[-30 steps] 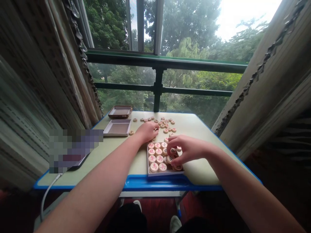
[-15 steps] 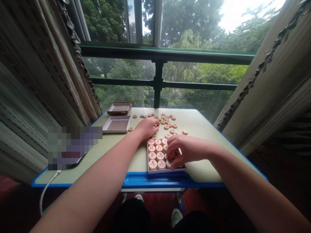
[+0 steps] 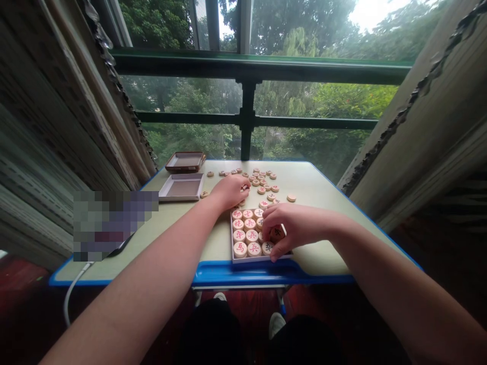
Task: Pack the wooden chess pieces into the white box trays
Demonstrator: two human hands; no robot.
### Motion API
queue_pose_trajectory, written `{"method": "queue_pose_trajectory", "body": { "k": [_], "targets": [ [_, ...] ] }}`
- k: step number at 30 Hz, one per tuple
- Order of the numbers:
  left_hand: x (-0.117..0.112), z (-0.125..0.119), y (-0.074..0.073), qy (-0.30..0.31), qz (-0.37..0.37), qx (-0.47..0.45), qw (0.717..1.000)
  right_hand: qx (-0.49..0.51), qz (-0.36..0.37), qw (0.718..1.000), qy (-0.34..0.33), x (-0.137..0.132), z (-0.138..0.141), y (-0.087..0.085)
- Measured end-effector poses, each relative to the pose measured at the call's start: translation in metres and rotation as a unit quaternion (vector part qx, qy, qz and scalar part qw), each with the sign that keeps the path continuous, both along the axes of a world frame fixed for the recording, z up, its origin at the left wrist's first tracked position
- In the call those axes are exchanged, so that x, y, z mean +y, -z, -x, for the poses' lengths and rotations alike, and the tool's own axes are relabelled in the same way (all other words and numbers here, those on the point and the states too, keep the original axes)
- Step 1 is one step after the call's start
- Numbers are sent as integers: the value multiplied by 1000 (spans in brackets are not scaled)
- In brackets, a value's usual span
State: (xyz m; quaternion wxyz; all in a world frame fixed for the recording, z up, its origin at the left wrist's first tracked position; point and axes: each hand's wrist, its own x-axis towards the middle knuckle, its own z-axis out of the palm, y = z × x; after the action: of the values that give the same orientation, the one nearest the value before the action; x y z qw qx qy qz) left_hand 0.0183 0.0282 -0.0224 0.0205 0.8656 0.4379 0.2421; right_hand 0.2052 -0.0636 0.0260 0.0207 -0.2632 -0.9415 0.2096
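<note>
A shallow white-edged box (image 3: 251,259) near the table's front edge holds rows of round wooden xiangqi pieces, with red characters on the left and black ones further right. My right hand (image 3: 299,225) curls over the box's right side, its thumb and fingers closed around a black-marked xiangqi piece (image 3: 277,232). It covers part of the rows there. Just beyond the box is my left hand (image 3: 230,191), fingers curled in, with a xiangqi piece (image 3: 244,187) partly showing at the fingertips. Loose xiangqi pieces (image 3: 261,190) lie scattered past both hands.
An open white tray (image 3: 181,198) and a brown box part (image 3: 185,168) sit at the table's back left. A blurred-out device with a white cable (image 3: 76,280) lies at the left edge. A blue pen groove (image 3: 213,274) runs along the front. Window and railing stand behind.
The view has tipped down slightly, so the window rail and table appear higher. Both hands keep nearly the same places; my right hand has shifted very slightly over the box.
</note>
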Motion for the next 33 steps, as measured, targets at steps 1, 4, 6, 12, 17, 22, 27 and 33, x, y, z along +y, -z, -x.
{"method": "queue_pose_trajectory", "body": {
  "k": [1, 4, 6, 12, 17, 22, 27, 33],
  "targets": [
    [0, 0, 0, 0, -2, 0, 1000, 1, 4, 1000, -1, 0, 0, -1],
    [0, 1, 0, 1, -5, -1, 1000, -13, 26, 1000, -2, -1, 0, -4],
    [0, 1, 0, 1, -6, -2, 1000, -23, 33, 999, -2, -1, 0, -5],
    [-1, 0, -1, 0, -2, 3, 1000, -13, -1, 1000, 3, 0, 0, 2],
    [-1, 0, -2, 2, 0, 6, 1000, 0, -4, 1000, 12, 1, 0, 6],
    [0, 1, 0, 0, -2, 7, 1000, -8, 9, 1000, 20, 0, 1, 4],
    [0, 1, 0, 6, -8, 9, 1000, -15, 27, 999, 18, -1, 1, 1],
    [-1, 1, 0, 9, -9, 5, 1000, -7, 0, 1000, 10, -2, 1, -3]
  ]
}}
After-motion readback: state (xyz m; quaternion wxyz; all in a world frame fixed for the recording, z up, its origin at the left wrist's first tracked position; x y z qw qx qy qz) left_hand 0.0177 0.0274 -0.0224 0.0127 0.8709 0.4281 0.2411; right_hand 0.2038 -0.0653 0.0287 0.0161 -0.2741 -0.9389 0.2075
